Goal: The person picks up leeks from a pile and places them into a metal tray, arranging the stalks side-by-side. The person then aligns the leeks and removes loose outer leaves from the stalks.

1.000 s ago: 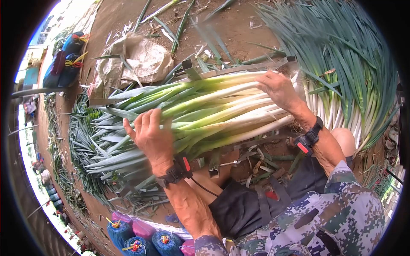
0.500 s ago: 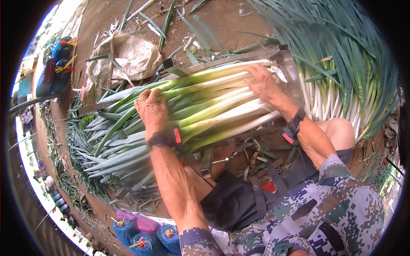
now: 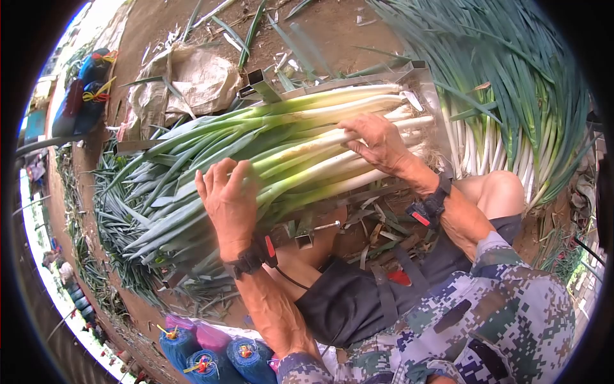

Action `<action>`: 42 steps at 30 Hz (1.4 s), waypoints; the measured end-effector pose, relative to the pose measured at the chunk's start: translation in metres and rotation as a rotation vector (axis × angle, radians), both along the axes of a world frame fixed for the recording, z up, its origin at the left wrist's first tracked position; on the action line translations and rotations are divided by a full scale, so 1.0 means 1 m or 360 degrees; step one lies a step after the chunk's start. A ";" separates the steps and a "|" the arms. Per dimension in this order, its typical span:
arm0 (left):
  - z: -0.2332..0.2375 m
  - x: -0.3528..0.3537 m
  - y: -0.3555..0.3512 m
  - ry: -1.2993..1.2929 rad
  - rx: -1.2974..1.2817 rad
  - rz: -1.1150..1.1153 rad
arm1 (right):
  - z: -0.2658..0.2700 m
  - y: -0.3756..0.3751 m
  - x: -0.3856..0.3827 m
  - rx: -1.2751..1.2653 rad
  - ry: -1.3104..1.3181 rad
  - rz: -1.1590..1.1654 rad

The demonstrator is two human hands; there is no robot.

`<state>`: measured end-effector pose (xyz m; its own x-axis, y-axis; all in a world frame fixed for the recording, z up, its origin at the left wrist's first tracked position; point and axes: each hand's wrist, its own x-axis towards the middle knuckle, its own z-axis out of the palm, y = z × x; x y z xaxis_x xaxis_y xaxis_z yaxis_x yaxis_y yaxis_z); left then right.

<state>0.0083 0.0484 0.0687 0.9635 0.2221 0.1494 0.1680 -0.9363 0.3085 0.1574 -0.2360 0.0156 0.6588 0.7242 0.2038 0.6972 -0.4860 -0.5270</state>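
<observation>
The right hand [image 3: 378, 144] is curled nearly closed, thumb and fingers around one pale leek stalk [image 3: 306, 150]; the left hand [image 3: 229, 208] is half curled over green leaves [image 3: 176, 221] — whether it grips any, I cannot tell. The leeks [image 3: 314, 171] lie lengthwise beneath both — white by the right, green by the left.

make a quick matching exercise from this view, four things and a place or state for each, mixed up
1. left hand
2. right hand
3. woven sack
4. large green onion heap

A. upper right of the view
B. at the white stalks
C. beige and crumpled
D. over the green leaves

Pairs: 1-D, 2-B, 3-C, 4-A
</observation>
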 end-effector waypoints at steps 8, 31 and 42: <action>-0.071 0.050 0.001 -0.0065 -0.0089 0.0231 | -0.056 -0.008 0.039 -0.0212 -0.0017 -0.0268; -0.049 0.003 -0.014 0.0208 0.0163 0.0033 | -0.048 0.001 -0.002 0.0057 -0.0052 -0.0020; -0.060 -0.033 -0.015 -0.0039 0.0171 0.0157 | -0.041 0.017 -0.008 -0.0250 -0.0170 -0.0129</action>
<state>-0.0248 0.0336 0.0083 0.9336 0.2968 0.2008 0.2542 -0.9435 0.2128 0.1490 -0.2194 -0.0256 0.6970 0.6980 0.1643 0.7003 -0.6134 -0.3652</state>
